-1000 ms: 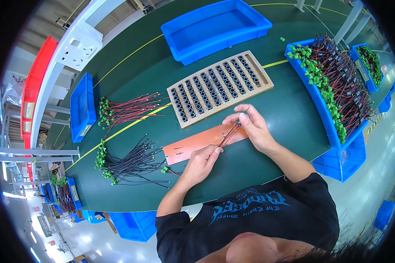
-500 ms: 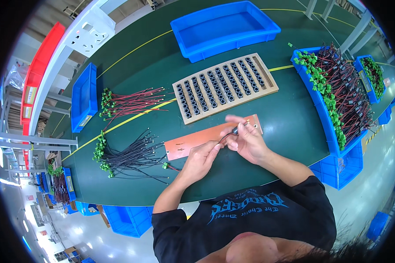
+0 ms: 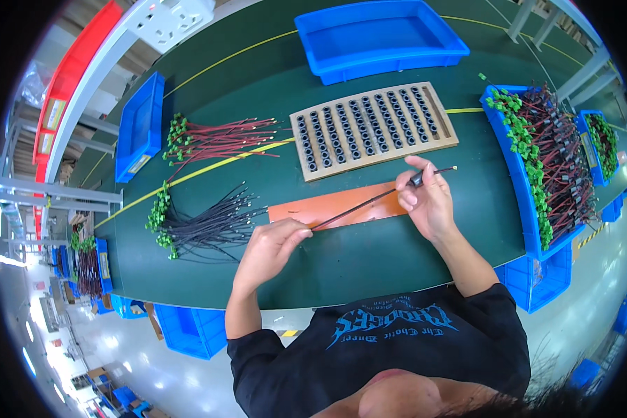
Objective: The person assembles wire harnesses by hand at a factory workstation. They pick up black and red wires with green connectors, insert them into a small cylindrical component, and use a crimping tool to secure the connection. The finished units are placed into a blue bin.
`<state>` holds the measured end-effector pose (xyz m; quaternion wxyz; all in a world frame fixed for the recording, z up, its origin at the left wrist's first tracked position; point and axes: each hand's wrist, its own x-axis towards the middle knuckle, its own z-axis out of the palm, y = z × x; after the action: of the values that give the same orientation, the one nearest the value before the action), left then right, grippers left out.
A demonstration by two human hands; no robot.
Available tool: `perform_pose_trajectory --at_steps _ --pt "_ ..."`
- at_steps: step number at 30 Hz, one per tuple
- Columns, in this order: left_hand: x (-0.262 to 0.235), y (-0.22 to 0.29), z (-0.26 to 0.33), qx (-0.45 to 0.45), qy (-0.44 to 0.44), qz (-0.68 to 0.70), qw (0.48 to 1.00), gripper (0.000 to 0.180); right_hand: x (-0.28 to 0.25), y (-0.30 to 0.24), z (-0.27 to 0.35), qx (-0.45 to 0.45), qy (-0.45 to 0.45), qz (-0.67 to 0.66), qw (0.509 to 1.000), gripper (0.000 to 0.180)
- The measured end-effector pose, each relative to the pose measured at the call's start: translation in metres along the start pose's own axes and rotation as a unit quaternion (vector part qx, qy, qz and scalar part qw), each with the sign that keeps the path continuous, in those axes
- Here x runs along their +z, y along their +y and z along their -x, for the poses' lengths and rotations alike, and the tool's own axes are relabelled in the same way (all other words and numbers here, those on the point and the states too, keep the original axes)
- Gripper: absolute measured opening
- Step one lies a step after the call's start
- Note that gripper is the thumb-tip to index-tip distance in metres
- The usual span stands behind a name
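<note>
A thin dark cable point(image 3: 359, 207) stretches between my hands above an orange-brown rectangular plate point(image 3: 341, 207). My left hand point(image 3: 268, 249) pinches its near-left end between thumb and forefinger; that end is hidden in the hand. My right hand point(image 3: 430, 202) grips a small black cylinder point(image 3: 416, 180) that sits around the cable. Past the cylinder, the cable's tip sticks out up and to the right. Just beyond the plate lies a wooden tray point(image 3: 369, 157) with rows of black cylinders. Black cables point(image 3: 212, 221) with green connectors lie to the left of my left hand.
Red cables point(image 3: 223, 138) with green connectors lie at the left, near a blue bin point(image 3: 140, 129). A larger blue bin point(image 3: 383, 70) stands at the back. At the right, a blue bin point(image 3: 519, 188) is heaped with cables carrying green connectors and black cylinders.
My hands have moved apart, drawing the cable out nearly straight between them. The left went left; the right moved up and right with the black cylinder. The whole view has shifted slightly.
</note>
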<state>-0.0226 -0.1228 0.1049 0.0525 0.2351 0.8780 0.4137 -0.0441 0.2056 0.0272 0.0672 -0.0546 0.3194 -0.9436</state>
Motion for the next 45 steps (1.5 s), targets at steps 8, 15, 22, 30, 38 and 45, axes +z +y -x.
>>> perform_pose_trajectory --at_steps 8,15,22,30,38,45 --pt "0.014 -0.003 0.015 -0.021 0.000 -0.040 0.999 0.017 0.046 0.083 0.002 0.141 -0.133 0.198 0.961 0.043" --pt "-0.027 -0.042 0.042 -0.141 -0.011 0.159 0.977 0.036 0.052 0.095 -0.002 0.143 -0.068 0.215 0.964 0.039" --pt "-0.011 -0.100 0.043 -0.176 0.066 0.330 0.925 0.024 0.041 0.096 0.002 0.127 -0.015 0.234 0.964 0.039" --pt "0.010 -0.105 0.027 -0.111 0.123 0.367 0.915 0.024 0.034 0.098 0.004 0.130 0.001 0.230 0.965 0.036" --pt "0.027 -0.103 0.018 -0.082 0.206 0.190 0.956 0.025 0.031 0.101 0.007 0.130 0.006 0.204 0.970 0.033" --pt "0.021 -0.098 0.014 -0.081 0.184 0.066 0.977 0.027 0.031 0.101 0.008 0.124 -0.002 0.210 0.970 0.035"
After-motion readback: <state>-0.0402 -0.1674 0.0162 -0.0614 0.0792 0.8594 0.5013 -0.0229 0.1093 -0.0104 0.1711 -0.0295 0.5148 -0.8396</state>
